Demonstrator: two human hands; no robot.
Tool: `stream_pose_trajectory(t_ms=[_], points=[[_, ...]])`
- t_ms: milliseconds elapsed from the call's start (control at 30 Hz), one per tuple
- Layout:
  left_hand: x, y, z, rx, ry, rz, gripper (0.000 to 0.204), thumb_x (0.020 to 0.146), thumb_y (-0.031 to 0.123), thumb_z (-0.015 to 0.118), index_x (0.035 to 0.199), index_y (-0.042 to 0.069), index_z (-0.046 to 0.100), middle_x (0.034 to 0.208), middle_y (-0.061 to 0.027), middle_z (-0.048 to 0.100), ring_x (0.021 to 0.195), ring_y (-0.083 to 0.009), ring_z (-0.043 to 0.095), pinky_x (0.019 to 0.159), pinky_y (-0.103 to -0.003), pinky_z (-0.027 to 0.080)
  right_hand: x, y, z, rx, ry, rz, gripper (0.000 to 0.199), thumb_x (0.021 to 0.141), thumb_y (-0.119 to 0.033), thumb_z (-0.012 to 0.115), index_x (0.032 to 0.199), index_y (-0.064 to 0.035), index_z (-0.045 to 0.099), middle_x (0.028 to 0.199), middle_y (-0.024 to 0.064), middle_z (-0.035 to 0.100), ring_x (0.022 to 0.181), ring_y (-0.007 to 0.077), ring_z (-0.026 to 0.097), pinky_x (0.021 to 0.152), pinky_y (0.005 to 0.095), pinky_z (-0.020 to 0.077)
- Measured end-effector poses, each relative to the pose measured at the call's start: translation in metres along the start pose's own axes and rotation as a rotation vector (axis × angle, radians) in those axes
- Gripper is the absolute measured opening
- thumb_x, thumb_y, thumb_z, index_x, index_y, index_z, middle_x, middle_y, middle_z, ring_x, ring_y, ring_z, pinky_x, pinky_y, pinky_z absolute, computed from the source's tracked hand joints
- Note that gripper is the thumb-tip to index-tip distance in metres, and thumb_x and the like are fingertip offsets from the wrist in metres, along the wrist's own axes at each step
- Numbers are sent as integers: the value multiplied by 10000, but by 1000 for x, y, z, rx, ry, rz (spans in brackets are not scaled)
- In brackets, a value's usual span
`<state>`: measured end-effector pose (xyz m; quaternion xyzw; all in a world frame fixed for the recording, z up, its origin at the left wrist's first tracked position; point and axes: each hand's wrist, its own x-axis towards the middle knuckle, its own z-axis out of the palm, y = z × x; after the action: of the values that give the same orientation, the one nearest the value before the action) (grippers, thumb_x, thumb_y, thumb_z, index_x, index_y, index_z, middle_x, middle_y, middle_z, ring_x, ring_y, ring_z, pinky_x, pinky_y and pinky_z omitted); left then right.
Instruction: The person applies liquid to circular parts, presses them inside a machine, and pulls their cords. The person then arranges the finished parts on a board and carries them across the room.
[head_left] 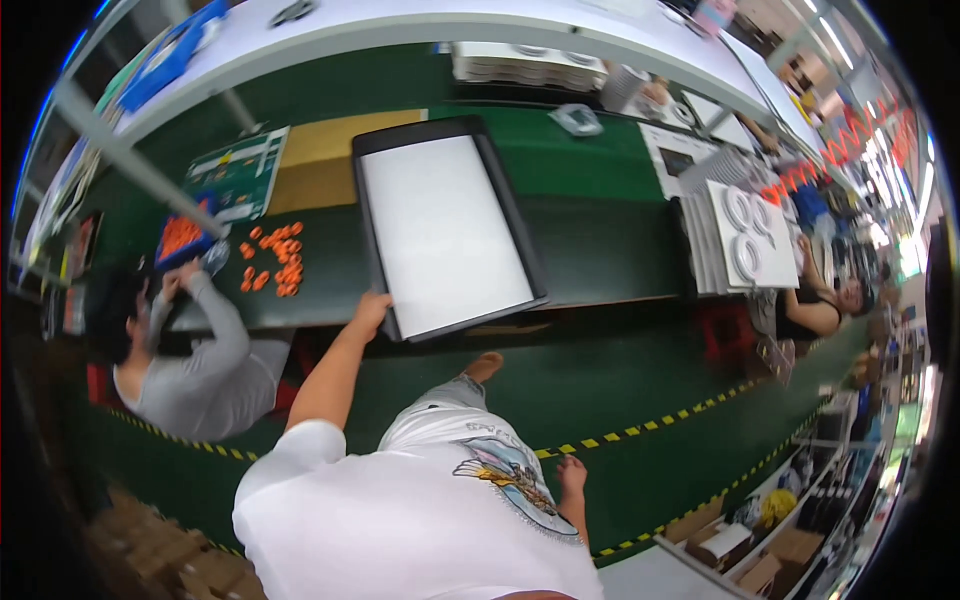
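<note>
My left hand (373,312) is closed on the near left corner of a large black shallow tray (430,131). A white rectangular sheet or panel (445,235) lies flat inside it. The tray rests across the dark green workbench, turned slightly, with its near end at the bench's front edge. Low beside my body on the right hangs my right hand (571,473), away from the bench. Nothing shows in it, but its fingers are too small and blurred to read.
On the left, a seated person in grey (205,385) works near orange parts (285,262) and a blue bin (205,222). Stacked white panels with rings (745,235) stand at the bench's right end, near another person (815,310). A shelf (400,38) spans above the bench.
</note>
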<state>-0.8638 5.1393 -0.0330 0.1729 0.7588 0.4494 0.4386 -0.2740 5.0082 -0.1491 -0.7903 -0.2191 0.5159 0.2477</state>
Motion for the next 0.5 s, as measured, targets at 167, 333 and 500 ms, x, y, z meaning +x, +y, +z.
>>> stream_pose_trajectory(t_ms=[167, 333, 500], points=[[31, 35, -6, 90, -6, -6, 375, 657, 74, 605, 1006, -62, 595, 866, -105, 636, 798, -217, 591, 695, -338, 473, -3, 6, 10, -422, -147, -376, 326, 900, -245, 594, 1065, 24, 674, 933, 105, 692, 815, 256, 631, 705, 386, 500], [69, 61, 40, -1, -172, 14, 299, 657, 38, 572, 944, -33, 610, 816, -67, 617, 722, -176, 558, 650, -310, 457, 44, 18, -11, -727, -98, -367, 392, 850, -326, 609, 1047, 4, 686, 1078, 214, 659, 978, 367, 629, 831, 415, 496], [88, 79, 120, 58, -201, 19, 406, 675, 60, 602, 1066, -49, 575, 945, -124, 625, 842, -247, 588, 761, -343, 476, 85, 24, -16, -353, 168, -43, 306, 864, -307, 578, 885, -29, 702, 799, 138, 697, 696, 276, 668, 650, 391, 512]])
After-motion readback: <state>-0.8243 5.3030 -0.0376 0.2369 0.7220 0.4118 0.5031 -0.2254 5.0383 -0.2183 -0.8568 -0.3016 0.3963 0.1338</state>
